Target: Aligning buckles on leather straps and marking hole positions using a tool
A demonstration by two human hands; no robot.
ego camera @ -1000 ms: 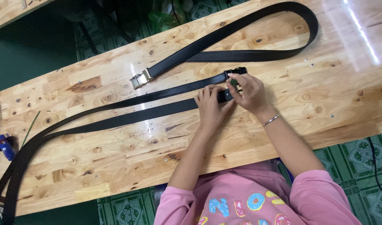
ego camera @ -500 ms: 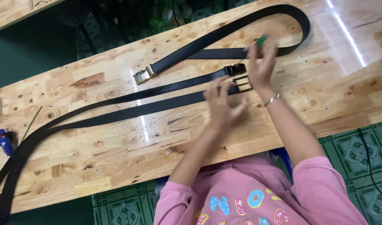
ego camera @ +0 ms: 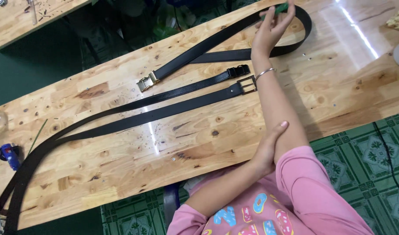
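My right hand (ego camera: 272,27) is pinching a small green thing (ego camera: 279,8) up at the counter's (ego camera: 121,148) far edge, over the belts (ego camera: 195,89). Left hand (ego camera: 269,150) wraps loosely round my right forearm.

Knotty pine workbench (ego camera: 121,174) under three black belts (ego camera: 164,114).
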